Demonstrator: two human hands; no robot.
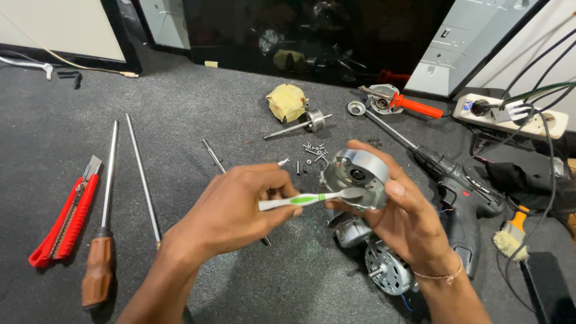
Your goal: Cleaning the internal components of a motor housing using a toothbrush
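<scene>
My right hand (408,219) holds a round grey metal motor housing (360,174) up over the dark carpet, its open side facing me. My left hand (237,207) grips a white and green toothbrush (303,200), whose head rests against the housing's lower rim. Below the housing, on the carpet, lie other motor parts: a grey casing (351,231) and a round stator with a shaft (387,273).
At the left lie a red utility knife (63,222), a brown-handled screwdriver (102,240) and two thin steel rods (144,180). Loose screws (315,151), a rotor shaft (297,127), a yellow cloth (287,102), an orange-handled screwdriver (414,107), a black drill (462,186), a small brush (511,237) and a power strip (510,115) lie behind and right.
</scene>
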